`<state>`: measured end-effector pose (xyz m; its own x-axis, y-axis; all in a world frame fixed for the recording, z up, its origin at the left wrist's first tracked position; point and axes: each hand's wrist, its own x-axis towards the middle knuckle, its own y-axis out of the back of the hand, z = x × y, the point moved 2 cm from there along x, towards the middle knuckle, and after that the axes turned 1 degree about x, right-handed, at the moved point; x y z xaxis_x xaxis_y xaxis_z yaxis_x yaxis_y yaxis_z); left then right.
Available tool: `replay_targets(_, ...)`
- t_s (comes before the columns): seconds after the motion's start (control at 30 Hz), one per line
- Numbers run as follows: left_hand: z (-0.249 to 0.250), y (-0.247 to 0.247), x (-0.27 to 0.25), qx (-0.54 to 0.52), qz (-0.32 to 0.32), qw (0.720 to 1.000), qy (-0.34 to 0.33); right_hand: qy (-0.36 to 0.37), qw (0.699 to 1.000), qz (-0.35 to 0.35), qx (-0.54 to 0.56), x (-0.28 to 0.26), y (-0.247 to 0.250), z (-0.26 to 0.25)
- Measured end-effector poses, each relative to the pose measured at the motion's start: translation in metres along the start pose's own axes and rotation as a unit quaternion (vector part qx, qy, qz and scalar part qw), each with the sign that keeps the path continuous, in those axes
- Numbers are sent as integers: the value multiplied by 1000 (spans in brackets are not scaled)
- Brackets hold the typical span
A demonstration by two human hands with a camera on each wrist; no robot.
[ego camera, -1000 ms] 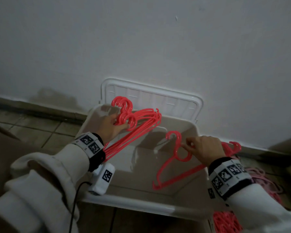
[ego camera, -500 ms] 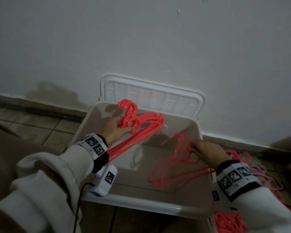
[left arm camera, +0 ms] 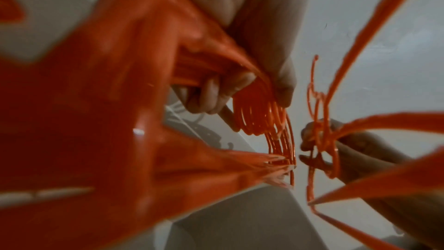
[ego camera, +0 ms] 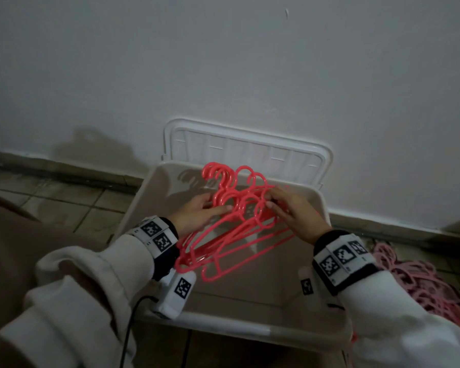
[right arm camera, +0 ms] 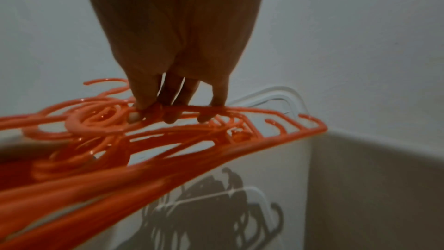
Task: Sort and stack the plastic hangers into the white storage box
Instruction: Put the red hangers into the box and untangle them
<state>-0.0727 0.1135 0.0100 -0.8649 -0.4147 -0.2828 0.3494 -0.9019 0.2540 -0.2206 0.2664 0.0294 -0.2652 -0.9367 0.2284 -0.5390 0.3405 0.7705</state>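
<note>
A plain white wall point(ego camera: 223, 62) meets a dim, brown tiled floor point(ego camera: 64, 203) at a dark baseboard point(ego camera: 51, 168).

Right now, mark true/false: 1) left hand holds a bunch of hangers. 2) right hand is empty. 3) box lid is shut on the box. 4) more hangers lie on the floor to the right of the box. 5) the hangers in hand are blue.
1) True. The left hand grips a bunch of red hangers over the box.
2) False. The right hand pinches a hanger, bringing it against the bunch.
3) False. The lid leans on the wall behind the open box.
4) True. A pink pile lies there.
5) False. They are red.
</note>
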Motion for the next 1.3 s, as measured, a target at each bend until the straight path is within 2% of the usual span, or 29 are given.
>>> replay_targets(0.13,8,-3,-8,-35,-33,999,-13,-7,999,5,-37,4,-8,7)
replay_targets(0.27,10,-3,-12,-51,-38,998,-27,-45,995,53,-66,-2,4,20)
replay_targets(0.4,5,-7,-10,-29,-48,998,-18,-35,998,13,-60,1,3,21)
replay_targets(0.63,-4,-9,-8,-12,-76,997,14,-22,999,2,-41,5,-14,20)
replay_targets(0.83,-12,-13,-3,21,-47,998,21,-52,998,18,-22,2,-21,21)
replay_targets(1.0,-10,-13,1,26,-46,999,2,-77,992,92,-42,-4,-15,26)
replay_targets(1.1,-13,-13,4,33,-47,998,6,-110,987,103,-51,-7,-9,36)
replay_targets(1.23,-15,-9,4,14,-33,999,12,-96,988,115,-30,-4,1,34)
replay_targets(1.3,-16,-6,5,12,-18,1000,18,-74,992,97,-35,-1,3,28)
